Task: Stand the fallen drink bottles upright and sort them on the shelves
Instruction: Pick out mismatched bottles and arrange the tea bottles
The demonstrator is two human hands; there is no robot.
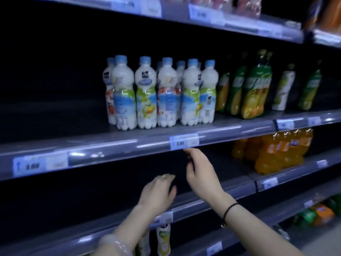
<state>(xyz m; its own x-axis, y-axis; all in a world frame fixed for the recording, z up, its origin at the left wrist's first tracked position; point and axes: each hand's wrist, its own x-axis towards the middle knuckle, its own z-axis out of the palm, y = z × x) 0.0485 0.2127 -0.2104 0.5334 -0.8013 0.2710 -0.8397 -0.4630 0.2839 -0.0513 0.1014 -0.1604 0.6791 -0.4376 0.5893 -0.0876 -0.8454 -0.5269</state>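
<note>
Several white bottles with blue caps [160, 93] stand upright in a cluster on the middle shelf [110, 146]. To their right stand green and yellow bottles [256, 87]. My left hand [158, 193] hovers in front of the dark shelf below, fingers loosely spread and holding nothing. My right hand [201, 170] is raised just under the middle shelf's price rail, fingers apart and empty. Under my left forearm, on a lower shelf, a pale bottle with a green label [163, 239] stands partly hidden.
Orange drink bottles [276, 150] stand at the right of the shelf below the white bottles. Green and orange bottles [321, 213] lie low at the far right. Price tags [184, 142] hang on the shelf rails. Wrapped goods [245, 6] sit on the top shelf.
</note>
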